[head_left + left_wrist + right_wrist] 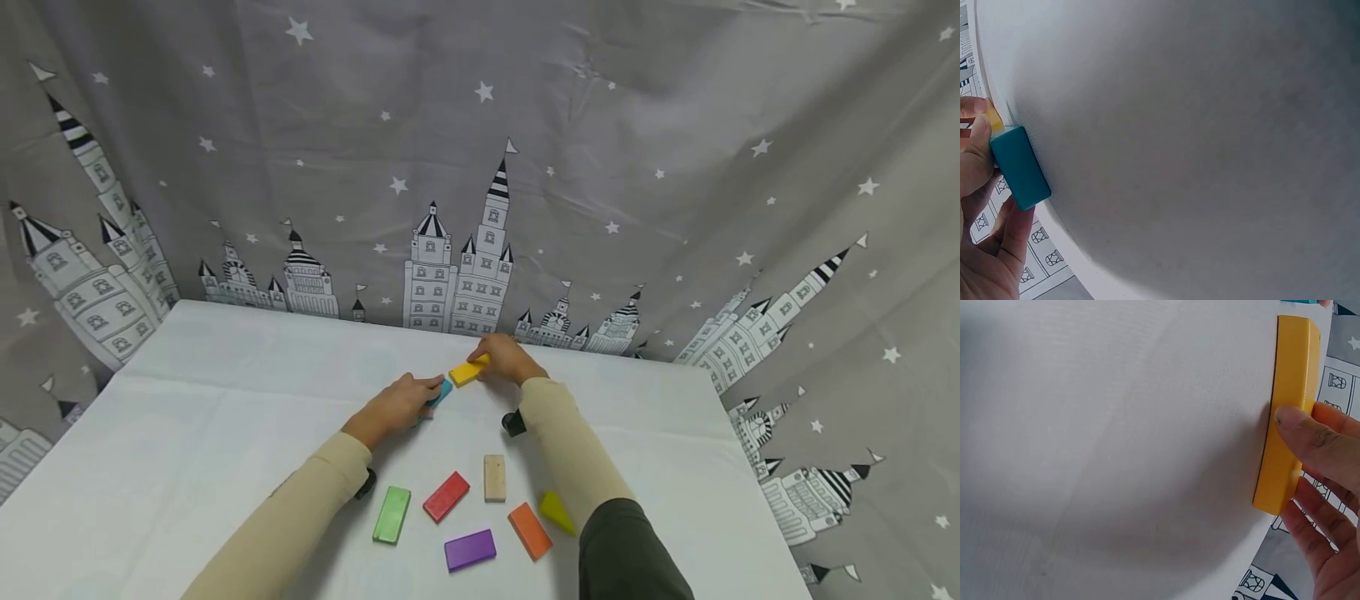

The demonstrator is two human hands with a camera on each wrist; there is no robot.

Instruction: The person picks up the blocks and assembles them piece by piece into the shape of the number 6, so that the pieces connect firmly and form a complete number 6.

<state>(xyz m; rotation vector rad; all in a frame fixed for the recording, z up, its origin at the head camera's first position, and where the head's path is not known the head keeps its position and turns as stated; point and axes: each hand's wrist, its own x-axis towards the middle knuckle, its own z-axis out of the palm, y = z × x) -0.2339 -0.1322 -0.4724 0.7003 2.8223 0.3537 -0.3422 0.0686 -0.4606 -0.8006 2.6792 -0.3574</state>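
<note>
Near the far side of the white table, my left hand (396, 406) grips a teal rectangular block (1020, 169) between thumb and fingers. In the head view the fingers cover much of this teal block. Just right of it and slightly farther back, my right hand (508, 358) pinches a long yellow block (1288, 375). The thumb presses on the yellow block's near face, and the fingers lie behind it. In the head view, the yellow block's left end is close beside the teal block's upper end.
Nearer on the white table (225, 400) lie a green block (392, 515), a red block (446, 497), a natural wood block (494, 477), a purple block (470, 550), an orange block (530, 531) and a yellow triangular piece (556, 511). A grey castle-print curtain (570, 108) hangs behind.
</note>
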